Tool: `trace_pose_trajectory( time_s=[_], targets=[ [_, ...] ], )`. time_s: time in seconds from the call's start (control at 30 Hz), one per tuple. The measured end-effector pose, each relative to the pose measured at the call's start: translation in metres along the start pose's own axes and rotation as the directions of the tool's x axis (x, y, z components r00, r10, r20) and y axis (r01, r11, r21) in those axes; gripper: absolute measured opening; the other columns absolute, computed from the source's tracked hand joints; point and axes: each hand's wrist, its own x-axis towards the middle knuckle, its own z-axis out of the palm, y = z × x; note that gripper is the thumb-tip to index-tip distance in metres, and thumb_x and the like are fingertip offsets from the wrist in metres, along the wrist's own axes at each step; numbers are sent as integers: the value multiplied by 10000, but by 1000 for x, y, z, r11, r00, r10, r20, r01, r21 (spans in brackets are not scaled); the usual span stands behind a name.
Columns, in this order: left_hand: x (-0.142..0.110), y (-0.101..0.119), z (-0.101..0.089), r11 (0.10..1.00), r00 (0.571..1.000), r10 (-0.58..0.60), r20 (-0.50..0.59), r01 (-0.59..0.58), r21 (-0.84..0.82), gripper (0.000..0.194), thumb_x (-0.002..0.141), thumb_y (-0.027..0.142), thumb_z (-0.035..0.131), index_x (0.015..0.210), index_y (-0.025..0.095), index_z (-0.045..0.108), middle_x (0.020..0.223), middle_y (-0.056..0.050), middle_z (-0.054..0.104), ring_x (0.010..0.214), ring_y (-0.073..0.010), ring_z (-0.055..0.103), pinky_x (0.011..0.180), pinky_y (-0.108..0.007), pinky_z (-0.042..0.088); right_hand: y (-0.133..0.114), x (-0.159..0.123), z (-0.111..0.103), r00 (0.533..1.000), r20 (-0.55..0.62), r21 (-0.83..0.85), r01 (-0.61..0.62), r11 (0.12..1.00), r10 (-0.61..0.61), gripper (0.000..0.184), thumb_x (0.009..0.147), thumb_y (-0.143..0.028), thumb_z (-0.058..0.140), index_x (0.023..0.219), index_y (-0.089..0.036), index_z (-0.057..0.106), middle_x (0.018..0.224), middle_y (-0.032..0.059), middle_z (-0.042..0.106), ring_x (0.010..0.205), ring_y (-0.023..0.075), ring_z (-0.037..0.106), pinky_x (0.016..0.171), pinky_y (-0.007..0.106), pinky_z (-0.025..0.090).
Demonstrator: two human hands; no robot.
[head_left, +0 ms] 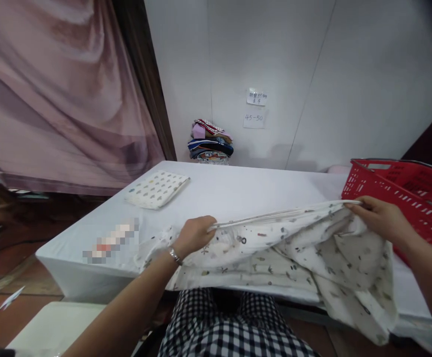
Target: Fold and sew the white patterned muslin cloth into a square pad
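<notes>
A thin white cloth [275,243] with small printed figures is stretched between my two hands over the near side of the table. My left hand [196,235], with a metal bracelet at the wrist, pinches its upper edge at the left. Farther right, my right hand [379,215] grips the same edge near the red basket. Between the hands the edge runs nearly straight. Below it the cloth lies in loose folds, and its right part hangs past the table's front edge. A folded white cloth with a leaf-like print [158,188] lies at the back left of the table.
A red plastic basket [405,198] stands at the right of the white-covered table [256,183]. Behind the table, folded fabrics [211,144] are stacked against the wall. A blurred-out item [111,243] lies at the left. A pale stool [55,327] stands at lower left.
</notes>
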Motion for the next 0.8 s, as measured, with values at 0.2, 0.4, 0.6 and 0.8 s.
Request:
trace_pose_trajectory(
  time_s=[0.2,0.4,0.6,0.8],
  targets=[
    [-16,-31,-8,802,965,-227,132,263,-537,191,761,370,540,784,192,606,704,15,609,658,-137,544,612,-241,392,9,-1,27,994,103,10,-42,999,41,394,715,-577,476,799,-206,580,676,8,597,651,172,530,600,256,373],
    [-17,-36,16,354,909,-391,143,292,-888,303,668,380,673,858,168,571,721,15,615,667,-125,548,646,-254,420,7,3,37,989,119,-9,-86,996,86,367,663,-579,491,761,-237,582,723,39,633,731,228,581,634,293,402],
    [-12,-33,21,293,909,-389,148,275,-916,281,700,414,651,773,151,583,732,3,617,703,-129,545,690,-267,428,17,6,38,981,136,8,-141,990,139,358,615,-600,543,726,-265,600,710,37,649,722,250,604,639,325,421],
    [-9,-30,15,376,888,-451,88,278,-884,311,684,454,644,775,158,610,712,2,614,706,-141,542,674,-271,433,26,8,42,983,103,72,-159,985,151,336,561,-585,590,697,-278,612,711,49,656,714,270,612,660,360,427]
  ],
)
